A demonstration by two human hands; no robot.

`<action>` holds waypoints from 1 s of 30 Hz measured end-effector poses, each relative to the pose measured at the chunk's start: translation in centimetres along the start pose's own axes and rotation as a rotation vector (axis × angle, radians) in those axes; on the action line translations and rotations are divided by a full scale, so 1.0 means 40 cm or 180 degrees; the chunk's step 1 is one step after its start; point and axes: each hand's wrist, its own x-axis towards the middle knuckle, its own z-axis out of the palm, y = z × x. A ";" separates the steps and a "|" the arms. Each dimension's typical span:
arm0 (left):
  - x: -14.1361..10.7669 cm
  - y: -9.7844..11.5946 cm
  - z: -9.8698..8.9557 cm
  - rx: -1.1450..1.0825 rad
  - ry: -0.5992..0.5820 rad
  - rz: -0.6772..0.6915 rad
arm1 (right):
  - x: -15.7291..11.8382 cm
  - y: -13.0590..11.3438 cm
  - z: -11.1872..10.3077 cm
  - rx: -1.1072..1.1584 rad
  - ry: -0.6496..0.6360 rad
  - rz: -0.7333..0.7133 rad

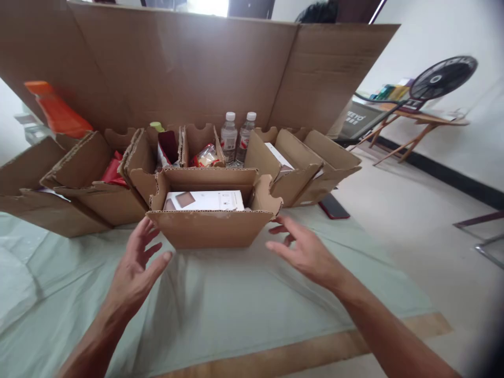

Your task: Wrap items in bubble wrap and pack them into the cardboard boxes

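An open cardboard box (pixel 212 229) stands near the middle of the table, in front of a row of similar boxes. Inside it lies a white carton (pixel 208 201) with a printed picture. By the box's left front side is my left hand (pixel 142 261), fingers apart and nothing in it. My right hand (pixel 301 249) is beside the right front side, its fingers spread and its palm bare. Whether any fingertip touches the cardboard I cannot tell.
Behind stand several boxes, two water bottles (pixel 229 137) and a tall cardboard panel (pixel 185 63). An orange bottle (pixel 63 113) leans at the left. A dark phone-like object (pixel 334 206) lies right of the boxes. A fan (pixel 443 79) stands farther right.
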 end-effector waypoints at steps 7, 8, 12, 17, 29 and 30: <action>0.009 -0.027 0.089 -0.0297 -0.0114 0.0075 | -0.003 -0.027 0.117 -0.0305 0.0537 -0.0567; -0.018 -0.033 0.079 -0.0298 -0.0035 0.0054 | -0.028 -0.031 0.127 -0.0437 0.0702 -0.0701; -0.157 -0.034 -0.013 -0.0146 0.0516 -0.0317 | -0.127 -0.074 0.185 -0.0575 0.0960 -0.1291; -0.195 0.048 -0.125 0.0315 0.1238 -0.0354 | -0.078 -0.199 0.241 -0.0182 0.0511 -0.1769; -0.296 -0.041 -0.021 0.0250 0.0469 -0.0618 | -0.267 -0.058 0.183 -0.0377 0.1183 -0.1257; -0.306 -0.048 -0.038 0.0272 0.0555 -0.0707 | -0.272 -0.057 0.207 -0.0314 0.1129 -0.1352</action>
